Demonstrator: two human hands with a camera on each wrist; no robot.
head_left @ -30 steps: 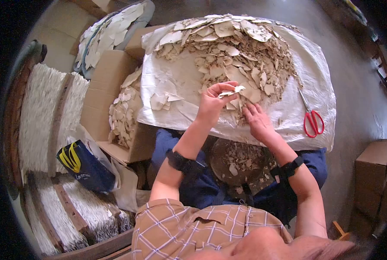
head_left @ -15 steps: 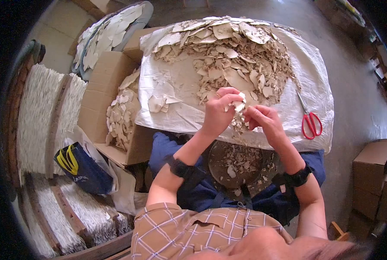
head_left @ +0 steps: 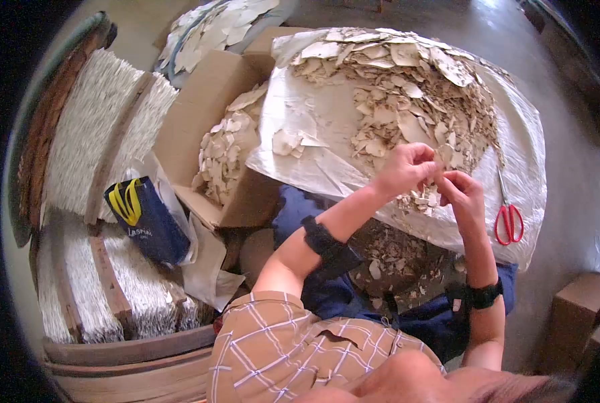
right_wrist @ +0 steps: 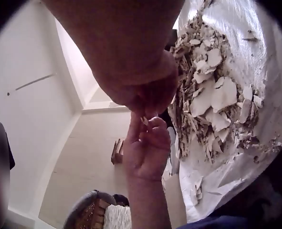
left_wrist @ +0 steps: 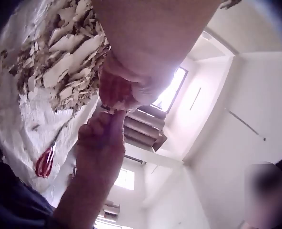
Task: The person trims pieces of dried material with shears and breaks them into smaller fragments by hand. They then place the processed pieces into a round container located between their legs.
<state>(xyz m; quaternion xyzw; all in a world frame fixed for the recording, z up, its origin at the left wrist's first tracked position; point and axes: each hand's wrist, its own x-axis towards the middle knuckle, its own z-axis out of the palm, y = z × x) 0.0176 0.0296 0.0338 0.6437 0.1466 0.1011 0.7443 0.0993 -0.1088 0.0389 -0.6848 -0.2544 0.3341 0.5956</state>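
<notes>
Over the near edge of the heap of thin pale flakes, both hands meet fingertip to fingertip. My left hand pinches a small pale flake between thumb and curled fingers; most of the piece is hidden. From the other side my right hand pinches at the same piece with thumb and forefinger. In the left wrist view the right hand has its fingers curled. Smaller crumbs lie on the white sheet beneath the hands.
Red-handled scissors lie at the sheet's right side. A few flakes sit apart at its left. Left of it stands a cardboard box holding flakes. Beyond are a blue bag and stacked white sheets. A round container with scraps sits below.
The right hand has risen from the heap to meet the left hand at the flake. Less of the flake shows now. The head view has swung left, shifting the scene rightward.
</notes>
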